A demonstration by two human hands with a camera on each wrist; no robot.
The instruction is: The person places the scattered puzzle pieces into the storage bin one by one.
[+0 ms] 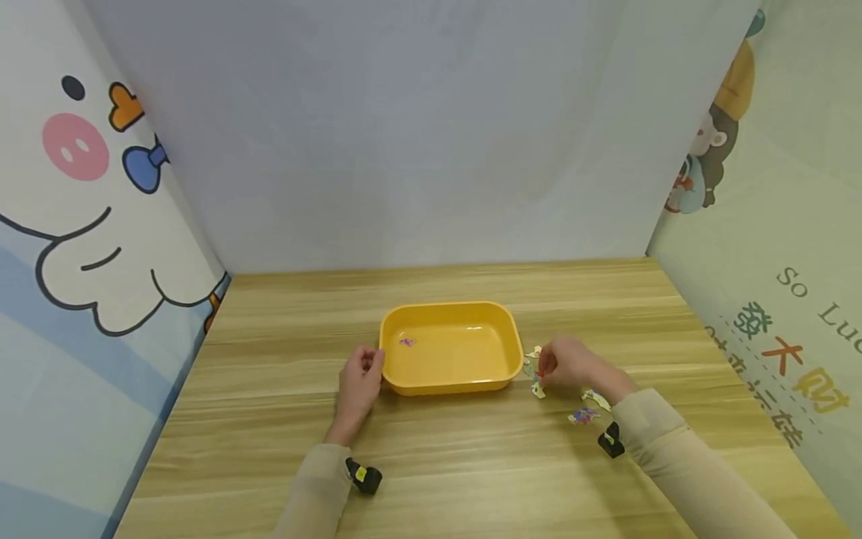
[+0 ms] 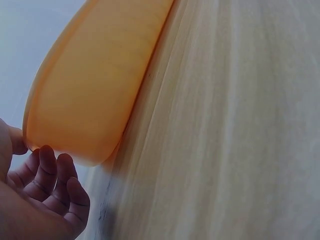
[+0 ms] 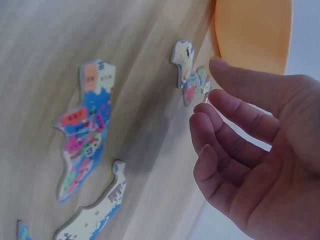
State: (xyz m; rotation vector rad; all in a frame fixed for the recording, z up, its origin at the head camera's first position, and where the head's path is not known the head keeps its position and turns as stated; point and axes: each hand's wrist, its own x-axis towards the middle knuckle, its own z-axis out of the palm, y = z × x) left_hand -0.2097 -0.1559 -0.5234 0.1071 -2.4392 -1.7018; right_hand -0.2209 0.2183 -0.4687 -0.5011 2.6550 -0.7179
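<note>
L hand (image 1: pixel 360 382) has thumb and fingers nipping the L end of the yellow tray (image 1: pixel 451 387), which sits on the wood-grain table (image 1: pixel 471 471) w/ one small purple pc (image 1: pixel 407 342) inside. R hand (image 1: pixel 569 363) is at the loose flat pcs (image 3: pixel 183 59) just beside the tray's R end, thumb-to-index gap narrow, cannot tell if a pc is held; a multicoloured pc (image 1: pixel 584 416) and a pale curved pc (image 1: pixel 596 400) lie nr. the R wrist. Step in hand, insp.'s judgement: picking up pcs w/ tray steadied; next move calls for a light fingertip pinch on a thin edge.
</note>
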